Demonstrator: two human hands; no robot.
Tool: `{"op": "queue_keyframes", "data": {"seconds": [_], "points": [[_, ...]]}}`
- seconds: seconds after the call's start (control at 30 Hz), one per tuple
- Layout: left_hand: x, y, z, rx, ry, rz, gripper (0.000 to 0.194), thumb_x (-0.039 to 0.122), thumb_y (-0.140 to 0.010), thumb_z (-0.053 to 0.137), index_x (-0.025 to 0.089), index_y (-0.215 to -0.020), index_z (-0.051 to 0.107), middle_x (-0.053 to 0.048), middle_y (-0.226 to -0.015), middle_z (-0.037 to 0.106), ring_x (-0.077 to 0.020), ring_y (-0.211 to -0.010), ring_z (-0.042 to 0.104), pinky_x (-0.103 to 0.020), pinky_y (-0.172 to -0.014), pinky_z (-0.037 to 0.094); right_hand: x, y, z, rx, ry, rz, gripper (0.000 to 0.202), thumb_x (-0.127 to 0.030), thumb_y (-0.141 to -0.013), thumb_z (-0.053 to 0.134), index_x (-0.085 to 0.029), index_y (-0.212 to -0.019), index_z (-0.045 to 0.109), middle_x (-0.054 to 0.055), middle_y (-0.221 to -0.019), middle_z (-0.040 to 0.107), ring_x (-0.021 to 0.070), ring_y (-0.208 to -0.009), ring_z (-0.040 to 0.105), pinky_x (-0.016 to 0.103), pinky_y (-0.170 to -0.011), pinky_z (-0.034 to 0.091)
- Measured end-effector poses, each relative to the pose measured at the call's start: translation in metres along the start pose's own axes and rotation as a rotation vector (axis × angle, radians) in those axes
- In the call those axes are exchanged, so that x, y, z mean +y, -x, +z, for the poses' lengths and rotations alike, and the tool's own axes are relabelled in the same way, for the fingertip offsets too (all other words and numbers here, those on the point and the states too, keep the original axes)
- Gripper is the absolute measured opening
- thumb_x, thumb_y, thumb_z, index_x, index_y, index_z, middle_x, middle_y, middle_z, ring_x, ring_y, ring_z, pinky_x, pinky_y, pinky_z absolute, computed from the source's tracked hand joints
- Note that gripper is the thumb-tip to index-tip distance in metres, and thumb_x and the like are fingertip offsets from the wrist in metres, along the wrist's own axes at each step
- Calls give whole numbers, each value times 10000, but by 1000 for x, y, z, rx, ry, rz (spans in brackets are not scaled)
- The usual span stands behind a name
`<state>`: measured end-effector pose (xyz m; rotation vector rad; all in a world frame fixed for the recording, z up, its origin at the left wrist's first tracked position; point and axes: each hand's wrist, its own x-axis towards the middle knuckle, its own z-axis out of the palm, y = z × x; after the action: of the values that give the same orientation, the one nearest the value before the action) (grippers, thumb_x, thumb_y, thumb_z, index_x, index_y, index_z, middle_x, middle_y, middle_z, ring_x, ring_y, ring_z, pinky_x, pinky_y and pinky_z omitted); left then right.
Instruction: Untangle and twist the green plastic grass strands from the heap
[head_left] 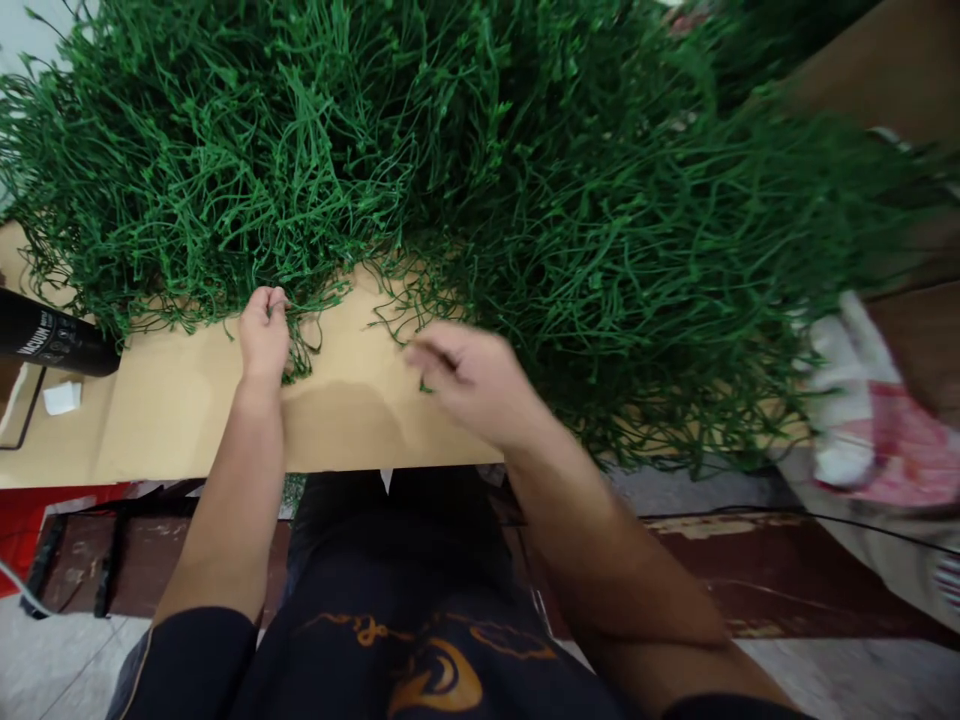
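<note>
Reaching forward, the left hand (264,333) pinches its fingers (277,298) by green stems (255,190); right hand (476,383) curls, both holds unclear.

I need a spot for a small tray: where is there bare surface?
Bare cardboard shows between the black bottle and the left forearm, and a narrower patch lies between the left hand and right hand. Green stems crowd the back and right.
</note>
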<state>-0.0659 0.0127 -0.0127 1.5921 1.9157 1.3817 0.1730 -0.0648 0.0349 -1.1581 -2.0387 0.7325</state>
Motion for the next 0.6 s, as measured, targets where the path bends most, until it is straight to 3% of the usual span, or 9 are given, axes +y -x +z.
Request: {"op": "queue_keyframes", "data": {"seconds": [0.1,0.17,0.27,0.37,0.47,0.53,0.6], "points": [[9,9,2,-150,54,47,198,256,-843,460,194,-655,477,12,-644,530,-107,-655,506,-220,-672,413,17,-9,-18,400,274,131,352,-447,-819,494,-171,-1032,545,119,-981,528,271,-986,463,473,-846,384],[15,14,4,-199,72,75,221,293,-850,453,196,-653,478,5,-657,538,-111,-679,512,-221,-681,416,18,-16,-18,464,345,106,543,-516,-790,515,-171,-1205,458,161,-1172,459,334,-1132,374,548,-914,334],[20,16,3,-234,77,114,252,343,-855,444,194,-658,491,1,-668,546,-117,-699,518,-225,-694,420,5,-29,7,315,317,34,623,-522,-785,524,-170,-1282,395,168,-1266,423,342,-1186,339,549,-953,319],[23,19,-1,-281,106,154,259,366,-847,457,187,-668,511,1,-671,549,-117,-689,518,-229,-684,424,-5,-46,40,103,218,28,573,-434,-754,602,-137,-1223,460,161,-1212,505,303,-1129,413,475,-950,348],[25,21,-4,-306,150,201,276,380,-841,464,182,-655,514,7,-636,522,-108,-639,491,-229,-643,413,-3,-59,56,-9,82,63,316,-303,-774,592,-127,-1034,561,102,-965,601,219,-935,501,370,-862,383],[26,21,-4,-287,156,222,306,395,-850,446,182,-640,509,14,-604,495,-101,-610,467,-228,-623,397,0,-61,56,-24,7,86,127,-256,-811,533,-139,-834,578,50,-771,568,165,-774,489,309,-744,375],[27,21,-4,-256,148,220,333,408,-859,433,182,-625,502,17,-584,476,-98,-596,452,-227,-612,383,3,-58,53,-36,-85,102,188,-248,-845,470,-153,-696,534,11,-646,489,126,-652,436,276,-643,331]]}}
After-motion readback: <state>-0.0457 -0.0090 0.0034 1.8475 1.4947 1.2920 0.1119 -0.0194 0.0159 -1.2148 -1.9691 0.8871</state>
